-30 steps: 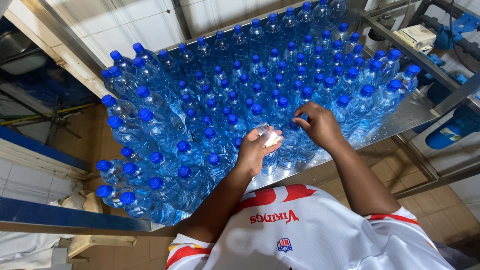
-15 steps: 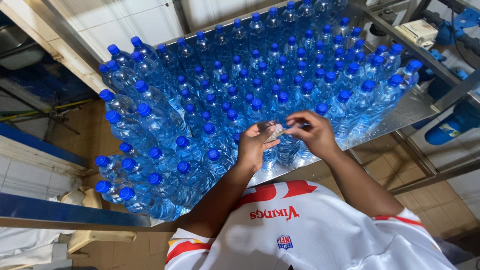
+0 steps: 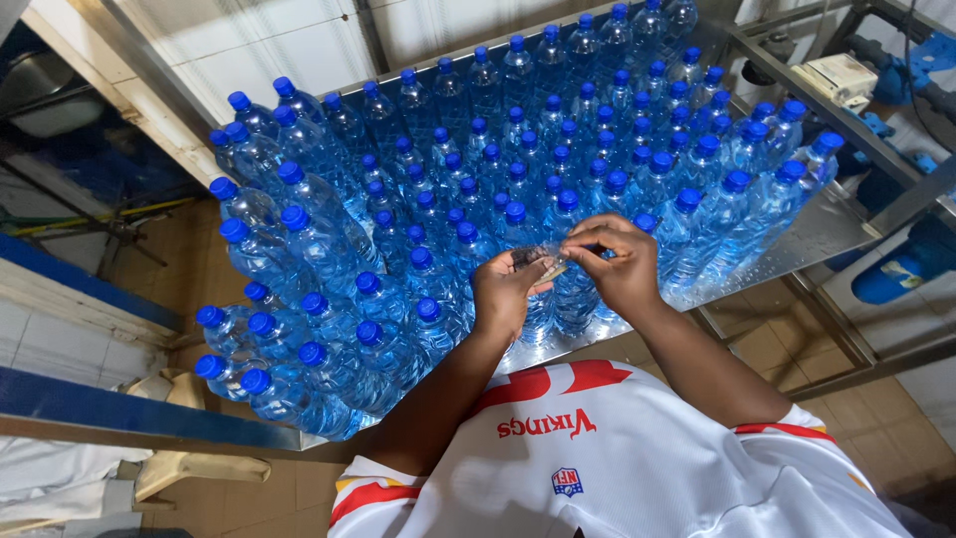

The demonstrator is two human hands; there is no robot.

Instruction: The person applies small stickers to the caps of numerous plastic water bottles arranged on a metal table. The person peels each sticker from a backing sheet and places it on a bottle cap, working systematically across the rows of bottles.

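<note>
Left hand (image 3: 506,289) and right hand (image 3: 615,261) pinch a small clear wrapper (image 3: 546,263), mostly hidden by fingers, above capped bottles (image 3: 418,259).

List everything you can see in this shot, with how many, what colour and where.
water bottles: many, too many to count, clear with blue caps, packed upright on the table
metal table: one, silver, wet, under the bottles
small clear piece: one, transparent, pinched between both hands above the near bottles
blue container: one, right of the table, low down
tiled floor: tan, below the table
white shirt: one, red trim, bottom of view
left hand: on the piece
right hand: on the piece
</note>
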